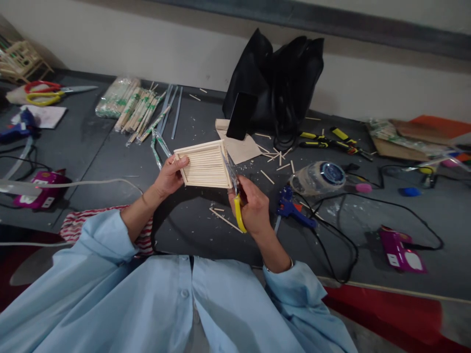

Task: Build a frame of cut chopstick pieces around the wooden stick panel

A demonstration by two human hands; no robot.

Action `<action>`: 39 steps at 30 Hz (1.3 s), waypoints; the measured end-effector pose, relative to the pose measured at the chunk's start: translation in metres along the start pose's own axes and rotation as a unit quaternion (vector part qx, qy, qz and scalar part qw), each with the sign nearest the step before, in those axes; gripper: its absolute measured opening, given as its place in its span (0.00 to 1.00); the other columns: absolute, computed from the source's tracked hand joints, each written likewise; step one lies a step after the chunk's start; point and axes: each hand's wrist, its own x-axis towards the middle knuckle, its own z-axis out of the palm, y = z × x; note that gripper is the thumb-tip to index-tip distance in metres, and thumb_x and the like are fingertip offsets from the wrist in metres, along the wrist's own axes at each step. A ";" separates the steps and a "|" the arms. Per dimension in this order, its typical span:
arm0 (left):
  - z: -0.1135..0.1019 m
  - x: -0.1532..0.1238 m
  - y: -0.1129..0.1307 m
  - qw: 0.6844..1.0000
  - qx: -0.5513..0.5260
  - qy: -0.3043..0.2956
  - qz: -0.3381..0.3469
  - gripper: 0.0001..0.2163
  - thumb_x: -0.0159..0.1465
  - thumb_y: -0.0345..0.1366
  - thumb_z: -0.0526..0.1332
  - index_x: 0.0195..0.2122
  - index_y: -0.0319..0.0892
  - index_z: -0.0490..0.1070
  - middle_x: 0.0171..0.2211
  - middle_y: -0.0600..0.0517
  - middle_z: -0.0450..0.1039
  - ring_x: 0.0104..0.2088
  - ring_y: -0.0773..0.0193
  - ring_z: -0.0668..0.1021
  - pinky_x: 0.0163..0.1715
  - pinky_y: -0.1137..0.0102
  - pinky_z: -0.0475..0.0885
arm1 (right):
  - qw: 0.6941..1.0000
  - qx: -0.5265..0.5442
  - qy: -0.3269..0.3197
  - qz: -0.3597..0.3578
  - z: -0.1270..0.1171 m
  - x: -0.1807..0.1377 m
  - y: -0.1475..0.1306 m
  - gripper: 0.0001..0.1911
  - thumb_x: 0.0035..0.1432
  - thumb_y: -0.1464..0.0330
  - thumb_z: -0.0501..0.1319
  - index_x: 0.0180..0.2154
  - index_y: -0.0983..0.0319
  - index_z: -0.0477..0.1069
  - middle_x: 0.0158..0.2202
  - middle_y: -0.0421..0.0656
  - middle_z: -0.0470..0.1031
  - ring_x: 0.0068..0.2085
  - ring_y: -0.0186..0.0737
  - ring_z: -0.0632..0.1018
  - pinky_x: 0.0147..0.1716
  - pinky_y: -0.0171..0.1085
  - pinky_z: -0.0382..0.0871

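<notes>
My left hand grips the left end of a small panel of pale wooden sticks, its thumb on the front face. The panel has a raised stick border and is held up, slightly tilted, above the dark table. My right hand is closed around a pair of scissors with yellow handles. Their metal blades point up and lie along the panel's right edge; whether they touch the wood I cannot tell. Below the hands, a few cut stick pieces lie on the table.
Behind are bundled sticks, a phone leaning on a black bag, and scattered stick offcuts. To the right are a blue glue gun with its cable, a plastic jar and pliers. Red-and-yellow scissors lie far left.
</notes>
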 end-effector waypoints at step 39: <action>0.004 -0.001 0.001 1.000 0.004 0.015 -0.010 0.23 0.48 0.49 0.74 0.38 0.39 0.76 0.40 0.43 0.83 0.52 0.44 0.81 0.52 0.56 0.78 | 1.000 -0.021 0.001 0.004 0.003 0.002 0.005 0.19 0.60 0.69 0.58 0.53 0.62 0.69 0.42 0.50 0.78 0.42 0.46 0.78 0.43 0.44 0.76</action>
